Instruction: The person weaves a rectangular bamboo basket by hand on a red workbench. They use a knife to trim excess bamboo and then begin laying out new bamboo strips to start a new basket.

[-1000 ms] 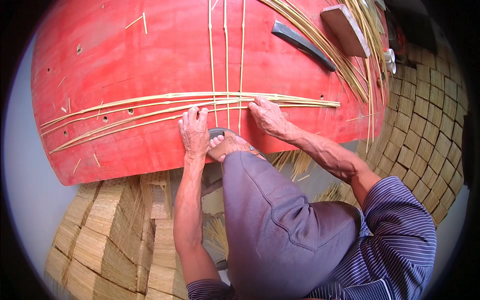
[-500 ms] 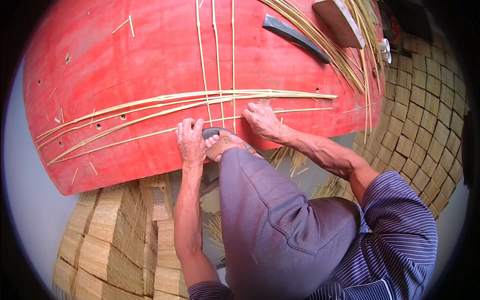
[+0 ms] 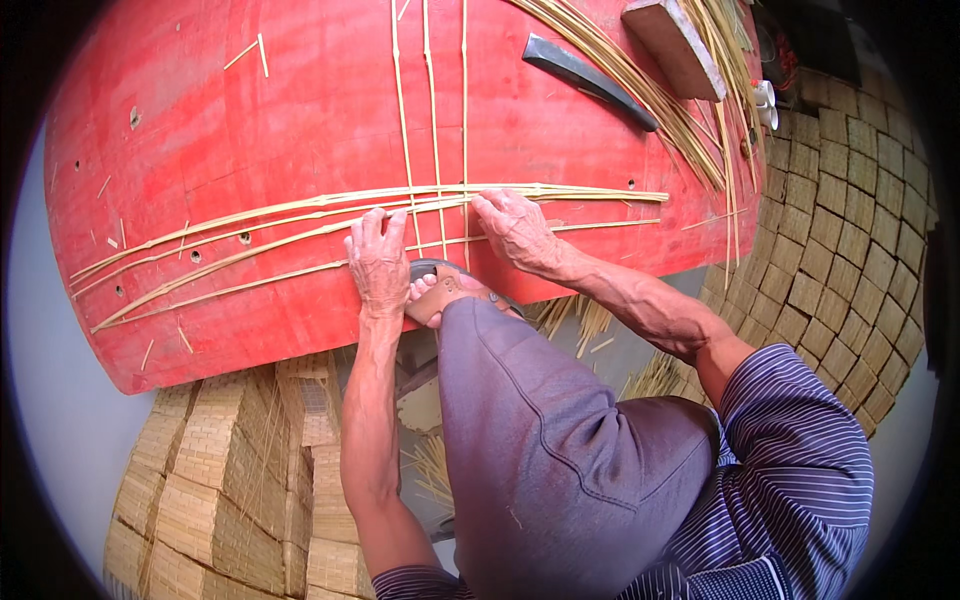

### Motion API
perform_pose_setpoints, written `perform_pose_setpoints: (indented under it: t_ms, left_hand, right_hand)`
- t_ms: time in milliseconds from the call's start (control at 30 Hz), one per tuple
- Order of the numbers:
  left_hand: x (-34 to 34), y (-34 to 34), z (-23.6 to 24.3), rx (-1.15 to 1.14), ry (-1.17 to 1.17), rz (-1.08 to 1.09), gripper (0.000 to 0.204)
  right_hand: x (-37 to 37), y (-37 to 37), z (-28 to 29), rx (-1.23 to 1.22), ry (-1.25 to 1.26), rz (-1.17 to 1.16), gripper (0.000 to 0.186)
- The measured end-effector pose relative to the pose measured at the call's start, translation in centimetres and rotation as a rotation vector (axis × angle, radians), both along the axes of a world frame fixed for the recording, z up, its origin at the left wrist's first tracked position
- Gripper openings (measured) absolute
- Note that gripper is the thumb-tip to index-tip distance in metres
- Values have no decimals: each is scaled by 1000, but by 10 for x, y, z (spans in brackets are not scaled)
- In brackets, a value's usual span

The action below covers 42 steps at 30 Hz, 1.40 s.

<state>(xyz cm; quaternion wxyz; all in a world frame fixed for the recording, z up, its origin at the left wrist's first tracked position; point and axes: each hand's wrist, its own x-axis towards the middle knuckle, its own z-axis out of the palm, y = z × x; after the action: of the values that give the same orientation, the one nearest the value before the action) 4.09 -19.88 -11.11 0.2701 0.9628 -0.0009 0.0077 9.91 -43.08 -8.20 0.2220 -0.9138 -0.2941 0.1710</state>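
On a red board, several long, pale bamboo strips run crosswise over three lengthwise strips. My left hand is closed, its curled fingertips on a crosswise strip just left of the crossing. To the right of the crossing, my right hand pinches the crosswise strips with thumb and fingers; the exact strip is partly covered by the fingers. One strip lies nearer to me, passing under both hands. Between the hands my sandalled foot rests on the board's near edge, over the lengthwise strips' ends.
A dark, curved blade-like tool lies at the upper right beside a bundle of strips, weighted by a brick-like block. Stacked woven bundles stand right, more woven pieces lower left. Loose scraps dot the board.
Both hands have moved away from me, from the nearest crosswise strip up to the strips beyond it. The foot stays in place.
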Motion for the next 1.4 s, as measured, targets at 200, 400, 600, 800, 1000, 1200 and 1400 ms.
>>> perform_pose_setpoints:
  t_ms: [200,400,600,800,1000,1200,1400]
  left_hand:
    - [2,-30,-2,-39,42,-66,37]
    - [-3,-37,-15,-47,49,3,35]
    - [-3,-37,-19,-91,27,39,34]
    - [2,-37,-15,-139,43,69,31]
    - [2,-37,-16,-159,35,91,30]
    - [-1,-40,-18,-145,11,82,24]
    - [-9,-42,-24,-141,-29,82,21]
  right_hand:
    - [-1,1,10,112,16,-64,34]
    - [-11,-17,10,-62,87,-86,36]
    - [-25,-24,6,-155,8,28,57]
    - [-32,-21,10,-243,32,65,60]
    - [-33,-14,9,-249,2,42,52]
    - [-31,-21,5,-207,2,40,57]
    - [-39,-21,8,-158,-14,37,46]
